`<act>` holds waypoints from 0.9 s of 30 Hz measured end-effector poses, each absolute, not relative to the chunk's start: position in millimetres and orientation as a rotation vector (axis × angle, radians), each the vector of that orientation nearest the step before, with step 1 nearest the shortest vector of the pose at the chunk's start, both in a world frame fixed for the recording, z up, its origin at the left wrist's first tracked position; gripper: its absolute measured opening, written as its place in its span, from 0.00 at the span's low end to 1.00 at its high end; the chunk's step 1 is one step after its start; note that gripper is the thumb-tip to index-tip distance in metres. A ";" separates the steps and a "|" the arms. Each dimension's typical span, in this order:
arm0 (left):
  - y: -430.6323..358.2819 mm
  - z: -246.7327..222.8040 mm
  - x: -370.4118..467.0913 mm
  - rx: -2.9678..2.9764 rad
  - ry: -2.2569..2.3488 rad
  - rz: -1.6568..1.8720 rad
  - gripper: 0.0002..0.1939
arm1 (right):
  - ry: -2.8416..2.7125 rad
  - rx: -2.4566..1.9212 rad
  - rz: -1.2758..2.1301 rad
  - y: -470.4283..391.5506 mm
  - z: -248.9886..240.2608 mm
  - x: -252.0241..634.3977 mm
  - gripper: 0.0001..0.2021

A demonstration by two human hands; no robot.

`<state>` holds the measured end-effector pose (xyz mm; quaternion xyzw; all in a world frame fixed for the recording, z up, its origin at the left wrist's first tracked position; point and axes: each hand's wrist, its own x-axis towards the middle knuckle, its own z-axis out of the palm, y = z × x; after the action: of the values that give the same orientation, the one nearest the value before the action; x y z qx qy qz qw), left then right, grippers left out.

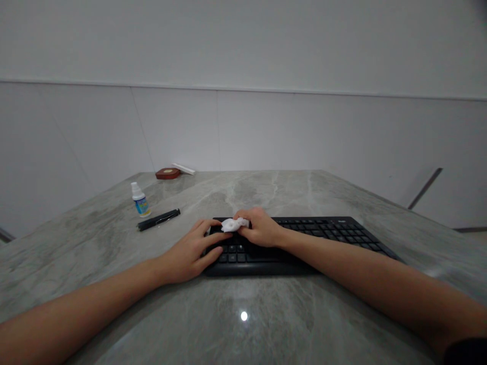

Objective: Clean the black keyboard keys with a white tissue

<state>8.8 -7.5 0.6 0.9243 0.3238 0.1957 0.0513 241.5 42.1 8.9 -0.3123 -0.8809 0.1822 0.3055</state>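
Observation:
A black keyboard (262,267) lies flat on the grey marbled table, its right part reaching out beyond my right forearm. My right hand (261,228) is closed on a crumpled white tissue (231,224), which rests against the upper left keys. Over the keyboard's left end lies my left hand (194,251), fingers spread, with fingertips on the keys and near the tissue's left edge. My hands and right forearm hide some of the keys.
Left of the keyboard stands a white spray bottle (140,201) with a blue label. A black pen-like stick (159,220) lies beside it. Farther back are a reddish-brown box (167,174) and a thin white object (184,169). A pale wall (258,132) rises behind the table (213,324).

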 end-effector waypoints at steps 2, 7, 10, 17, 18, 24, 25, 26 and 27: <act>-7.3 0.1 8.5 2.810 0.994 0.592 0.21 | -2.352 -0.805 0.508 40.9 9.8 241.2 0.10; -11.6 6.5 7.8 2.819 0.970 0.586 0.20 | -2.149 -1.048 0.521 48.4 10.5 241.2 0.05; -17.0 14.0 9.8 2.895 0.849 0.510 0.22 | -1.925 -1.174 0.618 59.4 8.9 243.1 0.05; -20.5 18.0 20.1 2.909 0.729 0.205 0.26 | -1.824 -1.167 0.760 69.1 5.4 245.1 0.07; -20.5 17.9 20.8 2.898 0.739 0.196 0.25 | -1.826 -1.166 0.760 68.8 5.4 245.0 0.07; -20.3 14.2 21.1 2.921 0.842 0.224 0.26 | -1.812 -1.139 0.785 68.6 5.1 245.0 0.08; -19.5 12.3 20.7 2.909 0.885 0.261 0.27 | -1.809 -1.140 0.781 68.7 5.0 245.1 0.07; -18.5 10.0 20.1 2.891 0.933 0.307 0.27 | -1.806 -1.140 0.775 68.6 5.0 245.1 0.07; -17.2 7.7 19.4 2.869 0.983 0.355 0.27 | -1.801 -1.134 0.771 68.2 5.3 245.1 0.07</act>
<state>19.4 -17.2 7.7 0.9387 0.3215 0.1161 0.0442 245.1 68.2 5.3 -0.4533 -0.7203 0.3082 0.4250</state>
